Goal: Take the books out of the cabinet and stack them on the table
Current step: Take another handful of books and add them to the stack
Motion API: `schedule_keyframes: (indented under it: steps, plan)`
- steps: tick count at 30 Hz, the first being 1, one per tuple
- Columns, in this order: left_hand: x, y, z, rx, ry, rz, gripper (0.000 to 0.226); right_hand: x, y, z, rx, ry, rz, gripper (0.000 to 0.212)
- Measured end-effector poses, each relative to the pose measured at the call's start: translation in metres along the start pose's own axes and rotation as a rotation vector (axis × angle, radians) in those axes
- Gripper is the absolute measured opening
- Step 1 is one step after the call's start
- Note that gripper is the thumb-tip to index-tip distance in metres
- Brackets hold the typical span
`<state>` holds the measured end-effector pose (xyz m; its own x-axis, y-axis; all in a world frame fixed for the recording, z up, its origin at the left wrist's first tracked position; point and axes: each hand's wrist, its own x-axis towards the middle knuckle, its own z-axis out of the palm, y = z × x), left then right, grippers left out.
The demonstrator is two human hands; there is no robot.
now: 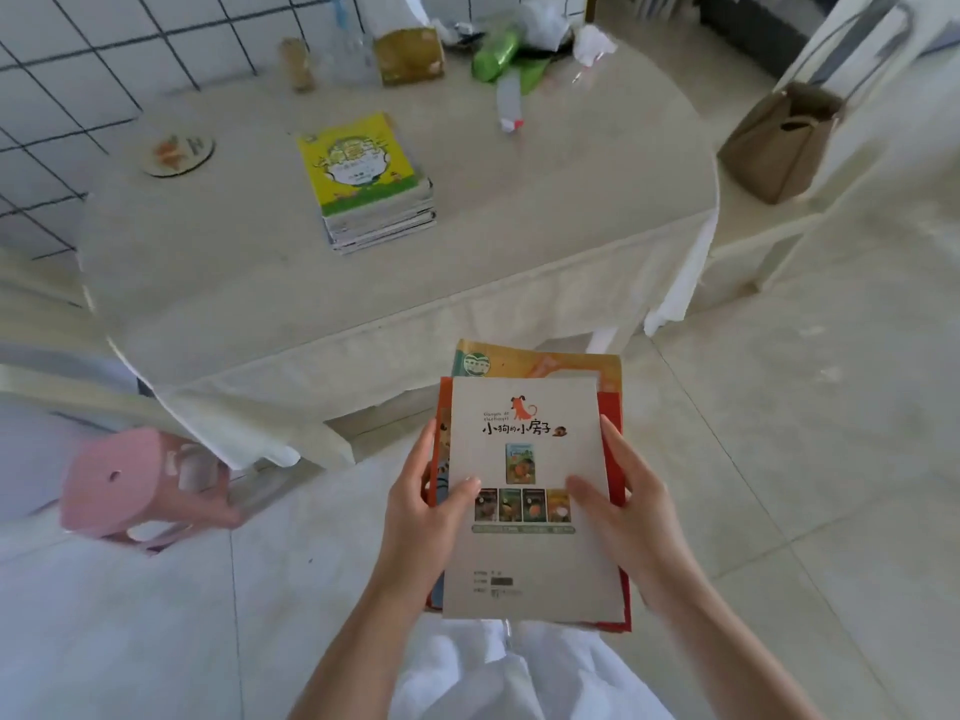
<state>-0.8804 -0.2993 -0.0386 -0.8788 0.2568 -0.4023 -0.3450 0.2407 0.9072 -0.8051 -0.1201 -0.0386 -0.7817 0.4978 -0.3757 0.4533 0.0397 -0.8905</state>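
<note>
Both hands hold a small bundle of thin children's books [530, 491] in front of the person, above the tiled floor [779, 459] and short of the bench's near edge. The left hand [423, 506] grips the bundle's left edge, thumb lying across the top cover and fingers curled underneath. The right hand [631, 506] grips the right edge the same way, thumb on the cover.

The top book shows a pale grey back cover with a small orange dog drawing, a line of black Chinese characters, 1 small cover picture below that and a row of 4 more beneath it. Under it lies a book with a red-orange border, and beyond that edge peeks a yellow-orange cover with a round green badge at its corner.

The bench [519, 241] is draped in a cream cloth. Near the middle of the bench sits a stack of books [371, 187], its top cover yellow and green with a white panel; the white page edges below look slightly uneven. Left of the stack lies a round coaster [179, 153]. Behind the stack, along the far edge, stand a yellow-brown box [409, 55] and a green bottle [496, 53], blurred. A pink stool [140, 485] stands on the floor at the bench's near left corner, and a brown bag [779, 140] sits past its right end.
</note>
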Motion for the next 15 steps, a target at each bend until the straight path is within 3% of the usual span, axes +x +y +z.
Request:
schedule_keyframes:
  steps: [15]
  plan:
    - [0.155,0.059,0.008,-0.139,0.249,-0.013,0.066,0.205,-0.097,0.027,-0.136,-0.260,-0.046,0.061]
